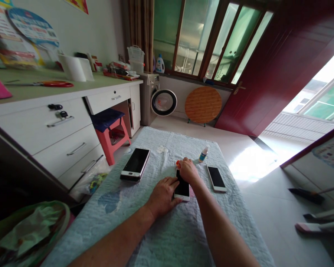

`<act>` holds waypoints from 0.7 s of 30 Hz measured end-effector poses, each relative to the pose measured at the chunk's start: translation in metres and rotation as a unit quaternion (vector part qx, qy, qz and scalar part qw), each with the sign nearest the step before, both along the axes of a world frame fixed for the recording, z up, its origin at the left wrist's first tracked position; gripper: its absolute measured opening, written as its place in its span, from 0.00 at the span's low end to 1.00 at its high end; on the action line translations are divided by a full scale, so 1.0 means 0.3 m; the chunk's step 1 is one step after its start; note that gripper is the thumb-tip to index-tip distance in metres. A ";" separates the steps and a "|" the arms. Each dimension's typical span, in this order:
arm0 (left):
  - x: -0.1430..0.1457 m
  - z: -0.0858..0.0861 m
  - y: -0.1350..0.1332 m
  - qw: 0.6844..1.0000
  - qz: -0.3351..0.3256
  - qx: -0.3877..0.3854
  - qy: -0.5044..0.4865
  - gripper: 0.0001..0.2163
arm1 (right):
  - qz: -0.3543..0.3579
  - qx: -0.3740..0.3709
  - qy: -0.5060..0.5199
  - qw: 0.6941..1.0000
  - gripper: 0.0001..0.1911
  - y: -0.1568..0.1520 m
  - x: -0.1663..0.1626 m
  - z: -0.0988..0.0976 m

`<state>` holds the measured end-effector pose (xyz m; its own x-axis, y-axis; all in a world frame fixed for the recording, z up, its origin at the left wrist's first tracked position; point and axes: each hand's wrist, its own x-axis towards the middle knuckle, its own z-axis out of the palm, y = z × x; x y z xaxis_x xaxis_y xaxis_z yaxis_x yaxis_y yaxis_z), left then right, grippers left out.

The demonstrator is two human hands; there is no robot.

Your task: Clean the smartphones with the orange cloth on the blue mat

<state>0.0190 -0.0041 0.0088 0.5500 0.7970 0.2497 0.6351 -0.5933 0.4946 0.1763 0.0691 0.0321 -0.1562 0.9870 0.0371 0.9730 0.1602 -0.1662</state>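
A white-framed smartphone (pixel 183 189) with a dark screen lies face up on the cloth-covered table. My left hand (pixel 163 194) grips its left side, thumb at the lower edge and fingers reaching over the screen. At the phone's upper end, my right hand (pixel 188 170) is closed on a small orange object (pixel 177 163), mostly hidden by the fingers. Just beyond that hand stands a small white spray bottle (pixel 203 154) with a blue label. A second white phone (pixel 216 178) lies to the right. On the left rests a stack of phones (pixel 136 162), a white one on top.
A quilted light-blue cloth (pixel 167 139) covers the table. To the left are a white drawer desk (pixel 58 137), a red stool (pixel 108 144) with a blue seat, and a waste bin (pixel 65 211). An open-doored washing machine (pixel 149 94) and a round wooden tabletop (pixel 203 105) stand beyond.
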 end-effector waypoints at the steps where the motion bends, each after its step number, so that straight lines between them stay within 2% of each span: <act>1: 0.000 -0.002 0.000 1.000 0.000 0.003 -0.001 0.26 | 0.010 0.000 0.002 1.000 0.15 0.005 -0.014 0.000; 7: -0.001 0.005 -0.006 1.000 -0.002 0.007 -0.004 0.26 | 0.021 -0.004 0.010 1.000 0.15 0.013 -0.039 -0.014; 12: 0.002 0.019 -0.008 1.000 0.001 -0.005 0.005 0.27 | -0.022 -0.018 0.009 1.000 0.15 0.011 0.032 -0.021; 21: 0.000 -0.013 -0.006 1.000 -0.005 0.022 -0.011 0.28 | -0.103 -0.011 0.024 0.994 0.16 -0.059 0.115 -0.034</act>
